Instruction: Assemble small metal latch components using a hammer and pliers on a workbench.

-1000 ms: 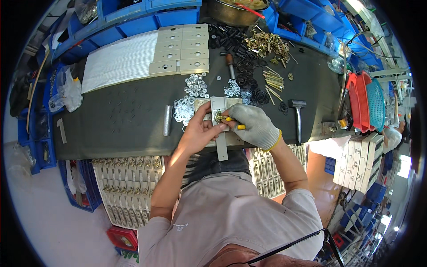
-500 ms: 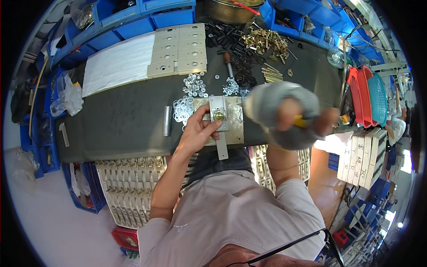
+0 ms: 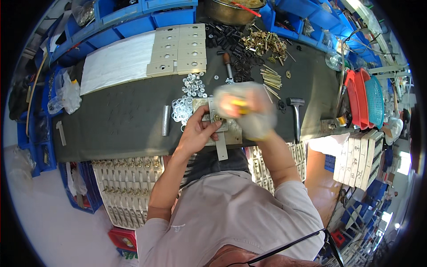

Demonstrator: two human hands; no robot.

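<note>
A narrow pale metal plate point(image 3: 221, 144) lies upright in front of me over a flat metal block point(image 3: 235, 133). A brass-coloured fitting point(image 3: 217, 118) sits on the plate. My left hand point(image 3: 195, 131) is closed on the plate's left edge, with thumb and fingers beside the fitting. Just above and right of the plate is my right hand point(image 3: 251, 109), in a grey glove with bare fingertips. It is smeared by motion. Something yellow point(image 3: 240, 106) shows at its fingers; whether it is held I cannot tell. The hand hides the plate's upper right part.
A hammer point(image 3: 296, 115) lies to the right, a metal rod point(image 3: 166, 120) to the left. Washers point(image 3: 181, 110), brass parts point(image 3: 267, 44), thin pins point(image 3: 272, 78) and stacked plates point(image 3: 120, 62) cover the far side. Blue bins point(image 3: 173, 18) line the back; red baskets point(image 3: 356, 98) stand right.
My right hand has swung left and down from the right side to the plate, uncovering the hammer. My left hand and the plate stay in place.
</note>
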